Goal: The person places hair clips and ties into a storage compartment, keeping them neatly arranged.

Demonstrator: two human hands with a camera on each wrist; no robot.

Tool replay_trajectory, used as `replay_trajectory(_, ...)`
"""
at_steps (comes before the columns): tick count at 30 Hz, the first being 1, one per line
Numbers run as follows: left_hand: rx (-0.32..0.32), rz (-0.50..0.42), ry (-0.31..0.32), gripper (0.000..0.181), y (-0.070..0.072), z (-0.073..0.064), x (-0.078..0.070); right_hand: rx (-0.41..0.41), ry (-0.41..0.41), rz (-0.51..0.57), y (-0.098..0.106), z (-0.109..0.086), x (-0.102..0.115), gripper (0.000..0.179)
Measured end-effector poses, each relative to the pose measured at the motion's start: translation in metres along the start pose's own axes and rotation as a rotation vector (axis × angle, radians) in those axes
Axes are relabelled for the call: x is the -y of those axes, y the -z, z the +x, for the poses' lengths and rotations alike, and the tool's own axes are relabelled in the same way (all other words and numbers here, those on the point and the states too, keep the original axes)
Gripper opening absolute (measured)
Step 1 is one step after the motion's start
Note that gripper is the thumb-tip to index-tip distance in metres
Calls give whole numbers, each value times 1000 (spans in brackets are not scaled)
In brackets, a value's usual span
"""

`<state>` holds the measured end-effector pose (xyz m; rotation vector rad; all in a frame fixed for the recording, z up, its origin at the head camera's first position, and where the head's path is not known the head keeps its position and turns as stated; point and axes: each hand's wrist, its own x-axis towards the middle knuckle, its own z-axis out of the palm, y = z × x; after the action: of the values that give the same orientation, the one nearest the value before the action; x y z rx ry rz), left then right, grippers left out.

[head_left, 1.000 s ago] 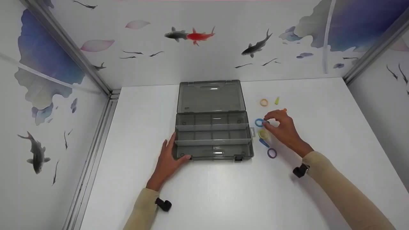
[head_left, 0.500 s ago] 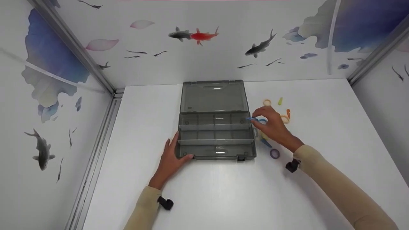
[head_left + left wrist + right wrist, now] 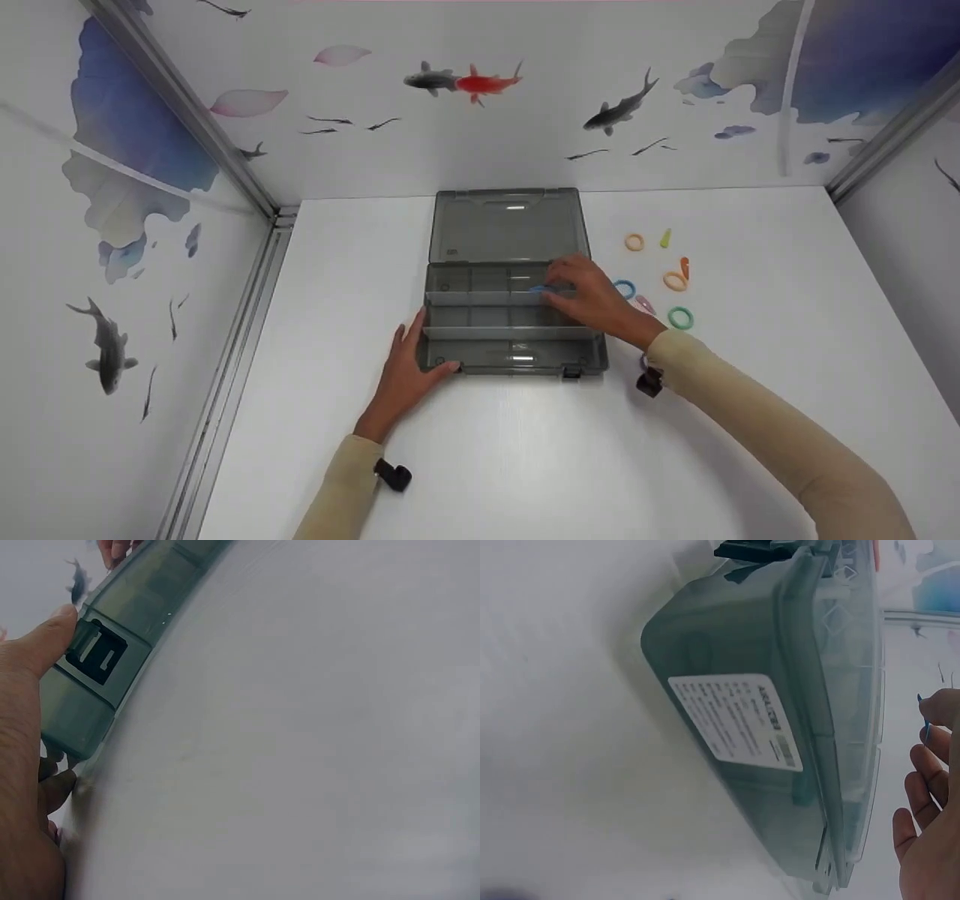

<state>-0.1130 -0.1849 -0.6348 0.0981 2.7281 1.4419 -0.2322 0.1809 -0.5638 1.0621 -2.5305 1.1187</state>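
A grey see-through storage box (image 3: pixel 517 351) stands on the white table with its lid (image 3: pixel 510 225) folded back. My left hand (image 3: pixel 401 379) grips the front left corner, its thumb on the front rim and fingers along the side. In the left wrist view that thumb lies beside the dark latch (image 3: pixel 97 652). Over the box's right half, my right hand (image 3: pixel 589 296) pinches a thin blue hair clip (image 3: pixel 541 289) between thumb and fingertip. The right wrist view shows the blue hair clip (image 3: pixel 924 716) edge-on. The forearm and hand hide part of the compartments.
Right of the box lie a blue hair ring (image 3: pixel 624 289), a pink clip (image 3: pixel 645 304), a green ring (image 3: pixel 680 318), two orange rings (image 3: pixel 675 281), an orange clip (image 3: pixel 685 268) and a yellow-green clip (image 3: pixel 666 238). A purple ring (image 3: pixel 643 361) is mostly covered by the right wrist.
My right hand has moved left from the rings on the table to above the box, carrying the blue hair clip. The left hand keeps its hold on the box. The head view has shifted slightly.
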Motion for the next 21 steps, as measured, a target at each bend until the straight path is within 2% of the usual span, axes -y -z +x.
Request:
replay_trajectory(10, -6, 12, -10, 111, 0, 0, -1, 94, 19, 17, -20, 15, 8, 13)
replay_trajectory(15, -12, 20, -12, 112, -1, 1, -1, 93, 81, 31, -29, 22, 11, 14)
replay_trajectory(21, -15, 14, 3, 113, -1, 1, -1, 114, 93, -4, -38, 29, 16, 13)
